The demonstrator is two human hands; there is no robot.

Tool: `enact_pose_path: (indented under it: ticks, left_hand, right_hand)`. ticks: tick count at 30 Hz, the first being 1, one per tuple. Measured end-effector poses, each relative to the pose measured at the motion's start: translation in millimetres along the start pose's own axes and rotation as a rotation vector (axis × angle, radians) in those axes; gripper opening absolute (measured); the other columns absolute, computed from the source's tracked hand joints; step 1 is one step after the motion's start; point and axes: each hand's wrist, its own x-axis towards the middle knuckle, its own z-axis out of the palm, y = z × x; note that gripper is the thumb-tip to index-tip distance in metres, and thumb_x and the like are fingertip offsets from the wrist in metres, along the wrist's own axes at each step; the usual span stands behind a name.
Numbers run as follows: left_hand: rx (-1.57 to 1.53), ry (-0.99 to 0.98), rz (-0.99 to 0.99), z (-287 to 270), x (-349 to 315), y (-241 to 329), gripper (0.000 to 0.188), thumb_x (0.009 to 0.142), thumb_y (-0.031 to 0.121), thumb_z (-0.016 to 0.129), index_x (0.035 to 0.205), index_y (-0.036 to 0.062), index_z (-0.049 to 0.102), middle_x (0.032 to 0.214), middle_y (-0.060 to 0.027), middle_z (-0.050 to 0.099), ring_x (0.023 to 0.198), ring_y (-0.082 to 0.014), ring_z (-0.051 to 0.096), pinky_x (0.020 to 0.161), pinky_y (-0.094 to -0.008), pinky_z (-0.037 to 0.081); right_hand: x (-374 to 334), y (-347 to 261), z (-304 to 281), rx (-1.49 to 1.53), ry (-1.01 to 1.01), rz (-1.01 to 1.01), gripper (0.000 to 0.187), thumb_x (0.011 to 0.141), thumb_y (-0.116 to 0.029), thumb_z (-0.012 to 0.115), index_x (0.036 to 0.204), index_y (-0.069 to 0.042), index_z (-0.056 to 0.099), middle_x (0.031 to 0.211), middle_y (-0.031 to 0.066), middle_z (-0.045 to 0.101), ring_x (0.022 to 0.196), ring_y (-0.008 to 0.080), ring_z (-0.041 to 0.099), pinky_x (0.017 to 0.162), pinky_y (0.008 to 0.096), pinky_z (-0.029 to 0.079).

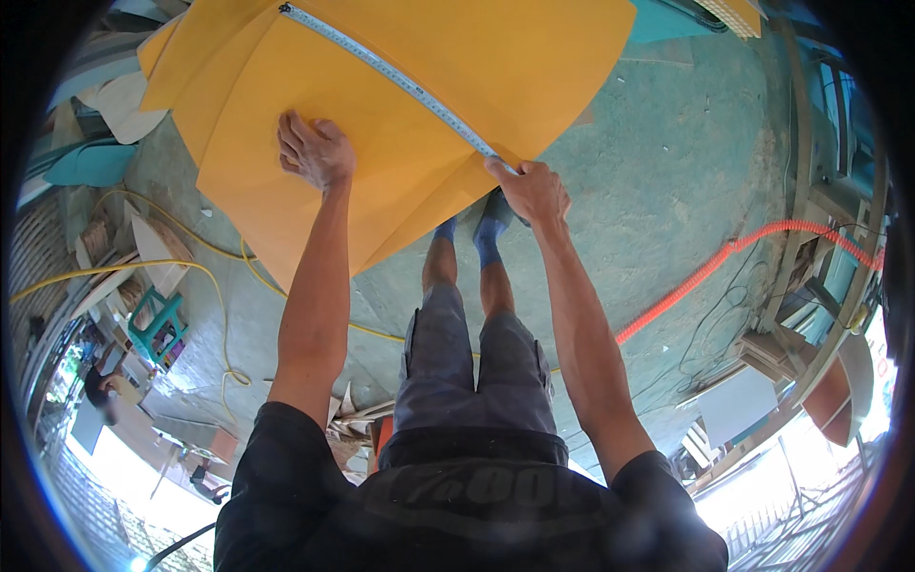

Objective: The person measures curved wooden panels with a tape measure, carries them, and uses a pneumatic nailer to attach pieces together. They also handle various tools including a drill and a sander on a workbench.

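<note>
A large yellow-orange sheet (410, 124) lies in front of me, its near edge just beyond my feet. My left hand (316, 153) rests on its left part, palm down with bent fingers apart, holding nothing. Across the sheet runs the pale blade of a tape measure (391, 74), from a dark hooked end at the far left down to my right hand (534, 191). That hand is closed around the near end of the tape, by the sheet's right edge. Whatever part of the tape sits inside the fist is hidden.
A coiled orange hose (701, 276) crosses the floor at right. Yellow hoses (224, 315) snake over the floor at left, one passing behind my legs. A green stool (157, 326) stands at left. Boards and wood pieces (767, 357) lean along the right side.
</note>
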Motion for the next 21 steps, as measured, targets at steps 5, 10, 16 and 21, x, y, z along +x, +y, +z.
enact_pose_path:
  ticks: [5, 10, 16, 21]
  left_hand:
    - [0.013, 0.0, 0.012, 0.8, -0.1, -1.4, 0.048, 0.091, 0.027, 0.049, 0.135, 0.0076, 0.052, 0.145, -0.0086, 0.047, 0.134, -0.0261, 0.042, 0.107, -0.0513, 0.029]
    - [0.004, -0.02, 0.003, -1.7, -0.7, 0.3, 0.048, 0.092, 0.027, 0.049, 0.135, 0.0071, 0.051, 0.145, -0.0092, 0.046, 0.135, -0.0263, 0.041, 0.108, -0.0517, 0.028]
    - [-0.002, -0.031, -0.014, -3.4, 0.1, 1.9, 0.048, 0.092, 0.027, 0.048, 0.135, 0.0071, 0.05, 0.146, -0.0091, 0.046, 0.135, -0.0265, 0.04, 0.108, -0.052, 0.028]
    - [-0.006, -0.102, -0.027, -4.8, 1.0, 0.8, 0.05, 0.094, 0.028, 0.045, 0.139, 0.005, 0.045, 0.151, -0.0121, 0.04, 0.14, -0.0255, 0.034, 0.109, -0.052, 0.023]
  right_hand:
    - [-0.9, -1.0, -2.0, 0.013, -0.005, 0.005, 0.062, 0.076, -0.066, 0.065, 0.096, -0.008, 0.074, 0.095, 0.015, 0.073, 0.096, 0.0326, 0.069, 0.083, 0.0427, 0.05]
    - [-1.6, -2.3, -2.8, 0.007, 0.0, 0.01, 0.06, 0.075, -0.066, 0.066, 0.091, -0.008, 0.074, 0.091, 0.0143, 0.073, 0.092, 0.0318, 0.07, 0.08, 0.0425, 0.051]
    - [-0.5, -0.9, -1.9, 0.018, -0.001, -0.002, 0.06, 0.075, -0.066, 0.066, 0.089, -0.008, 0.074, 0.087, 0.0129, 0.073, 0.09, 0.0305, 0.07, 0.078, 0.042, 0.051]
    - [-1.6, -2.1, -3.9, 0.032, -0.018, 0.0, 0.061, 0.075, -0.066, 0.066, 0.089, -0.008, 0.074, 0.088, 0.0128, 0.073, 0.09, 0.031, 0.07, 0.078, 0.0425, 0.05]
